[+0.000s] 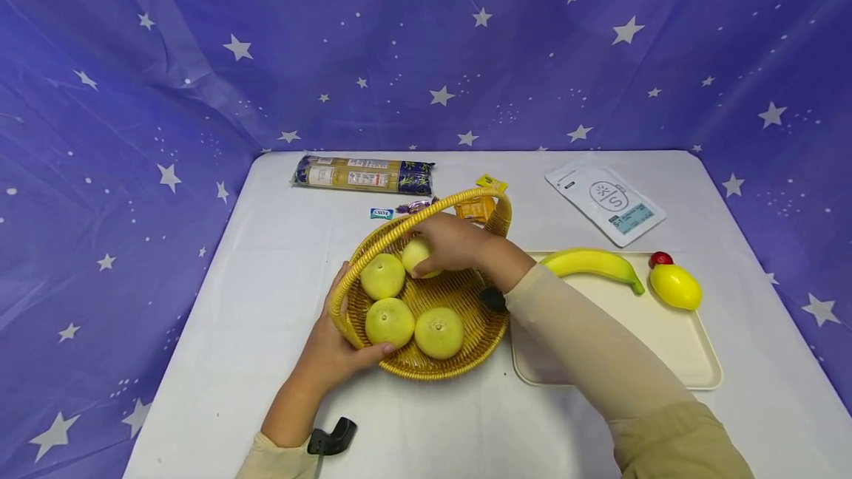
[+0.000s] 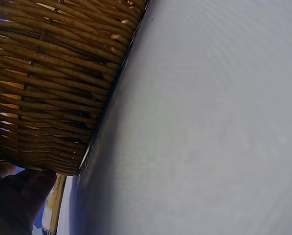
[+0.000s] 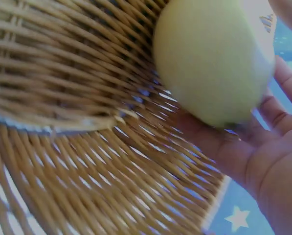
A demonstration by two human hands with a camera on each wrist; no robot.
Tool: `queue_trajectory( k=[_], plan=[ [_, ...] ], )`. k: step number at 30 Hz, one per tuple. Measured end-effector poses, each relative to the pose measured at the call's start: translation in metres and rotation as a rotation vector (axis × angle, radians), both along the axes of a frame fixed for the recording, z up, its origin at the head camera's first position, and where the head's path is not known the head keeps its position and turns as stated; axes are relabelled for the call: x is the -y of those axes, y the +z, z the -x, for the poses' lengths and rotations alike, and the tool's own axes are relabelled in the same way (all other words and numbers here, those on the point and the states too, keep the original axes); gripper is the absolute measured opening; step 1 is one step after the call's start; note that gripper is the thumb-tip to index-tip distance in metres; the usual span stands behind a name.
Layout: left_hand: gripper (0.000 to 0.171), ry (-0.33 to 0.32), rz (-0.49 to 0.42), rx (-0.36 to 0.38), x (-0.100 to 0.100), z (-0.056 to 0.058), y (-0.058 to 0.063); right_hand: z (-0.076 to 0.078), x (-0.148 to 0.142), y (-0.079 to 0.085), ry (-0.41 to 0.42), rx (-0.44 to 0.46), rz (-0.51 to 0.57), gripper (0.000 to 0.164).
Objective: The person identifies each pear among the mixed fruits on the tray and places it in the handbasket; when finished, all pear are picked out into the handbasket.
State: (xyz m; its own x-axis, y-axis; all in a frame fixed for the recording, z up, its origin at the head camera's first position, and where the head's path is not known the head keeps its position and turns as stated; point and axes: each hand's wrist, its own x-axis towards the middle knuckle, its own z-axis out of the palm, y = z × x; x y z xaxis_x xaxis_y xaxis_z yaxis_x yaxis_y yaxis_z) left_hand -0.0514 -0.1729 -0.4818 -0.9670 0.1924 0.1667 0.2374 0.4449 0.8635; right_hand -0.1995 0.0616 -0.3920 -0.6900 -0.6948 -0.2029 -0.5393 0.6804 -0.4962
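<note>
A yellow wicker basket [image 1: 466,301] with an arched handle stands on the table. Three round yellow-green fruits [image 1: 439,333] lie along its left and near sides. Inside the basket, my right hand [image 1: 459,242] grips another yellow-green fruit [image 1: 416,253], fingers wrapped around it. The right wrist view has this fruit [image 3: 214,58] close up, above the woven wall, with the hand [image 3: 273,156] around its side. My left hand [image 1: 336,353] holds the basket's left side, thumb over the near rim. In the left wrist view its fingers [image 2: 35,188] touch the outer weave.
Right of the basket, a cream tray [image 1: 665,361] bears a banana [image 1: 592,262], a lemon [image 1: 675,287] and a small red fruit [image 1: 660,259]. Behind lie a pasta pack [image 1: 362,174], a white pouch [image 1: 606,202], a blue-white wrapper [image 1: 381,213] and an orange packet [image 1: 475,209].
</note>
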Motion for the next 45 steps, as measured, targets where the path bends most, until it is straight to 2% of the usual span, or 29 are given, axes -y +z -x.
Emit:
queue_trajectory(
  k=[3, 6, 9, 12, 14, 18, 21, 25, 28, 31, 34, 37, 41, 45],
  plan=[
    [0.136, -0.004, 0.006, -0.012, -0.002, -0.002, 0.007, -0.005, -0.006, 0.012, 0.007, -0.019, 0.003, 0.06],
    [0.135, -0.014, -0.008, -0.014, -0.007, -0.005, 0.022, -0.017, -0.018, 0.026, 0.048, -0.06, 0.022, 0.056],
    [0.134, -0.019, -0.016, -0.01, -0.01, -0.008, 0.035, -0.033, -0.038, 0.038, 0.129, -0.114, 0.105, 0.048],
    [0.133, -0.017, -0.007, -0.006, -0.012, -0.009, 0.041, -0.049, -0.068, 0.052, 0.181, -0.143, 0.224, 0.042],
    [0.133, -0.012, -0.006, 0.0, -0.012, -0.01, 0.041, -0.057, -0.093, 0.06, 0.161, -0.136, 0.312, 0.039],
    [0.133, -0.007, -0.017, 0.009, -0.012, -0.01, 0.04, -0.069, -0.15, 0.067, 0.022, -0.138, 0.448, 0.04],
    [0.132, -0.01, -0.024, 0.014, -0.012, -0.01, 0.039, -0.078, -0.186, 0.057, -0.118, -0.129, 0.493, 0.047],
    [0.132, -0.007, -0.017, 0.015, -0.012, -0.01, 0.04, -0.088, -0.214, 0.027, -0.26, -0.035, 0.482, 0.053],
    [0.132, -0.001, -0.004, 0.009, -0.013, -0.01, 0.041, -0.091, -0.224, 0.003, -0.317, 0.028, 0.463, 0.055],
    [0.132, -0.006, 0.002, -0.006, -0.013, -0.01, 0.042, -0.09, -0.227, -0.015, -0.335, 0.075, 0.437, 0.059],
    [0.132, -0.017, -0.006, -0.017, -0.013, -0.01, 0.041, -0.088, -0.224, -0.026, -0.322, 0.139, 0.422, 0.063],
    [0.133, -0.014, -0.005, -0.018, -0.009, -0.006, 0.025, -0.086, -0.219, -0.032, -0.294, 0.182, 0.413, 0.064],
    [0.134, -0.011, -0.001, -0.024, -0.003, -0.001, 0.003, -0.082, -0.213, -0.041, -0.273, 0.184, 0.371, 0.063],
    [0.134, -0.02, -0.017, -0.031, -0.003, 0.0, 0.001, -0.081, -0.21, -0.045, -0.302, 0.195, 0.34, 0.063]
  ],
)
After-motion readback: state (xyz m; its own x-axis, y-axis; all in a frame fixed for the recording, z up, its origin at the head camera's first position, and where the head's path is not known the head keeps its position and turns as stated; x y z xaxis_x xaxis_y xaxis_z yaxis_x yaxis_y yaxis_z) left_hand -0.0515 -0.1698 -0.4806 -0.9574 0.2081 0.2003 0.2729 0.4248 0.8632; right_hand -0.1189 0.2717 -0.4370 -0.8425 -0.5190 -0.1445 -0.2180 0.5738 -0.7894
